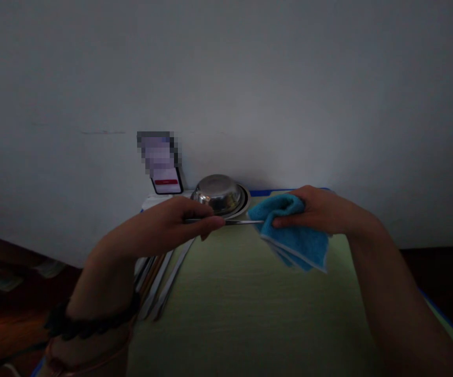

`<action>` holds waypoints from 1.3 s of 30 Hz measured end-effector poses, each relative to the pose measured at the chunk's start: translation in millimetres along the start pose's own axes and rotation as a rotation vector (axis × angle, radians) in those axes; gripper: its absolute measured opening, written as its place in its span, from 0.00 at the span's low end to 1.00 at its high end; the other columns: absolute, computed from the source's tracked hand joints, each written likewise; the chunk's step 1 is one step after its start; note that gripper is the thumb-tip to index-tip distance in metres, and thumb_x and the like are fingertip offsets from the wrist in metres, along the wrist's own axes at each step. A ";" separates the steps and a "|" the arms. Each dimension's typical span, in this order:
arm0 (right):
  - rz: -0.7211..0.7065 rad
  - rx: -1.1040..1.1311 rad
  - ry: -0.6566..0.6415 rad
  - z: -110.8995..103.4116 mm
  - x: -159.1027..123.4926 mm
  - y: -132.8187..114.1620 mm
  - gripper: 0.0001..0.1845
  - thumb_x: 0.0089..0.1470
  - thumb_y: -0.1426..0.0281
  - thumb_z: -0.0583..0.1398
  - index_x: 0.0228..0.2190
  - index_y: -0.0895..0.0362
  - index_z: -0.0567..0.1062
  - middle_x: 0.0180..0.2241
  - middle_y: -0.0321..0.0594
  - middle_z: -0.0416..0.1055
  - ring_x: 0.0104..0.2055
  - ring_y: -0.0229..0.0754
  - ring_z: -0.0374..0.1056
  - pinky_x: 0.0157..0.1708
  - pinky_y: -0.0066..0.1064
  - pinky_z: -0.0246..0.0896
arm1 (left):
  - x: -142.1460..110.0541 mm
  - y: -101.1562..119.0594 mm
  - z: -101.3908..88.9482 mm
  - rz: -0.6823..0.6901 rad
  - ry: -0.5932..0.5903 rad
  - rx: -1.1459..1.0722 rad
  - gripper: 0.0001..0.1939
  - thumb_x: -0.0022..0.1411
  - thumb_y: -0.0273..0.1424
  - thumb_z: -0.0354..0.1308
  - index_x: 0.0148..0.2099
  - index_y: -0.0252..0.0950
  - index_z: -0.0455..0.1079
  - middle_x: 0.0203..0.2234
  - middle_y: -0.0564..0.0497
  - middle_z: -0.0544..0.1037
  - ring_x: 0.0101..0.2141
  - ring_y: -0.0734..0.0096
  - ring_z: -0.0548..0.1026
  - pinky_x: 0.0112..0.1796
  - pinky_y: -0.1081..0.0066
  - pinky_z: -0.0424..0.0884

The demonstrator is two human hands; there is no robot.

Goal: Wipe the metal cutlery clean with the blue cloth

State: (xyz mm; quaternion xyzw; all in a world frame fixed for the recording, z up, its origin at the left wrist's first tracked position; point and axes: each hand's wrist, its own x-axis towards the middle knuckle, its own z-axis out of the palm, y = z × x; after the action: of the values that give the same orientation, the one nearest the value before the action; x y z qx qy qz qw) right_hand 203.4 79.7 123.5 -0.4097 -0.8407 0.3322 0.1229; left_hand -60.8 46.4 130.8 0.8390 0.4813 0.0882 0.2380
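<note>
My left hand [175,225] pinches one end of a thin, shiny metal utensil [244,222], held about level above the table. Its other end goes into a blue cloth [299,243] with pale edging, so its kind cannot be made out. My right hand [322,209] grips the folded cloth around that end, thumb in front, and a loose corner hangs down. Just behind the utensil, an upturned steel bowl [218,191] stands near the wall. Beneath my left forearm lie several long, slim utensils [167,288], partly hidden by the arm.
A phone [167,180] leans on the wall at the back left, its screen partly pixelated. The light green tabletop [245,314] has a blue edge and meets the grey wall [250,84]. Dark floor shows at both sides.
</note>
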 end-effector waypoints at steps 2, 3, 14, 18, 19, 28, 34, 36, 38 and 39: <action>-0.002 0.011 -0.005 0.6 0.0 -1.7 0.18 0.42 0.56 0.60 0.34 0.54 0.75 0.31 0.35 0.75 0.32 0.40 0.69 0.30 0.28 0.61 | 0.1 -0.2 0.3 0.018 0.007 -0.024 0.18 0.59 0.42 0.48 0.27 0.34 0.68 0.18 0.56 0.68 0.21 0.78 0.66 0.22 0.79 0.59; 0.001 0.013 -0.010 0.7 0.0 -2.3 0.19 0.42 0.55 0.60 0.34 0.53 0.76 0.31 0.35 0.75 0.32 0.40 0.69 0.30 0.28 0.61 | 0.1 -0.3 0.4 0.028 0.008 -0.036 0.18 0.59 0.42 0.48 0.26 0.34 0.68 0.18 0.57 0.68 0.20 0.78 0.65 0.22 0.79 0.59; 0.024 0.450 0.276 11.0 7.3 18.9 0.21 0.38 0.60 0.64 0.36 0.58 0.74 0.35 0.41 0.75 0.35 0.44 0.71 0.35 0.36 0.66 | -2.1 -4.6 -3.3 0.040 0.105 -0.060 0.17 0.61 0.38 0.47 0.26 0.33 0.65 0.16 0.58 0.62 0.18 0.81 0.60 0.20 0.81 0.57; -0.036 0.803 0.339 19.7 17.7 21.5 0.22 0.38 0.64 0.64 0.39 0.57 0.72 0.41 0.42 0.73 0.40 0.45 0.70 0.40 0.39 0.66 | -1.1 -1.9 -2.2 0.043 0.110 -0.081 0.17 0.62 0.38 0.44 0.27 0.33 0.65 0.17 0.57 0.62 0.19 0.80 0.61 0.20 0.80 0.58; -0.041 0.845 0.375 21.5 20.4 20.4 0.22 0.39 0.64 0.64 0.39 0.56 0.71 0.42 0.42 0.72 0.40 0.45 0.70 0.41 0.39 0.66 | -0.3 -0.7 -1.6 0.049 0.109 -0.084 0.17 0.62 0.38 0.44 0.28 0.33 0.65 0.18 0.57 0.62 0.20 0.80 0.61 0.20 0.80 0.58; 0.024 0.667 0.499 27.5 26.1 21.6 0.22 0.41 0.56 0.61 0.37 0.55 0.73 0.36 0.41 0.75 0.37 0.44 0.71 0.36 0.37 0.67 | 1.3 1.9 -0.2 0.039 0.129 -0.063 0.18 0.62 0.40 0.45 0.27 0.33 0.66 0.16 0.57 0.63 0.18 0.81 0.62 0.19 0.80 0.56; 0.097 0.197 0.112 9.1 6.6 12.6 0.18 0.41 0.54 0.60 0.30 0.55 0.76 0.27 0.35 0.74 0.28 0.39 0.69 0.26 0.28 0.62 | -0.4 -0.1 -0.6 0.021 0.035 -0.051 0.17 0.60 0.41 0.49 0.27 0.34 0.68 0.17 0.57 0.67 0.20 0.80 0.64 0.21 0.80 0.59; 0.050 0.135 -0.073 6.3 2.8 4.8 0.17 0.41 0.55 0.60 0.29 0.55 0.76 0.25 0.33 0.74 0.26 0.37 0.67 0.25 0.26 0.61 | -0.5 -0.3 -0.8 0.017 -0.016 -0.058 0.18 0.59 0.41 0.49 0.26 0.34 0.69 0.17 0.57 0.68 0.21 0.79 0.65 0.22 0.80 0.60; -0.011 0.122 -0.207 7.5 2.1 -3.3 0.15 0.42 0.56 0.60 0.29 0.54 0.76 0.25 0.32 0.73 0.26 0.35 0.67 0.25 0.25 0.60 | -0.7 -0.3 -1.4 0.016 -0.051 -0.056 0.18 0.59 0.42 0.49 0.26 0.34 0.69 0.18 0.57 0.68 0.21 0.79 0.66 0.22 0.80 0.59; -0.040 0.114 -0.238 9.2 2.8 -6.9 0.15 0.43 0.57 0.59 0.29 0.54 0.76 0.25 0.32 0.73 0.26 0.35 0.66 0.25 0.24 0.60 | -0.6 0.0 -1.7 0.016 -0.063 -0.053 0.18 0.59 0.43 0.49 0.26 0.34 0.69 0.18 0.57 0.68 0.21 0.79 0.65 0.22 0.80 0.59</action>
State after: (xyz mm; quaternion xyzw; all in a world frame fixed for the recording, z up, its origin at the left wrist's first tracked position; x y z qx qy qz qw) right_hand 193.1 74.6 120.9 -0.3428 -0.8372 0.4229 0.0521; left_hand -61.8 46.4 132.2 0.8384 0.4645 0.0762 0.2748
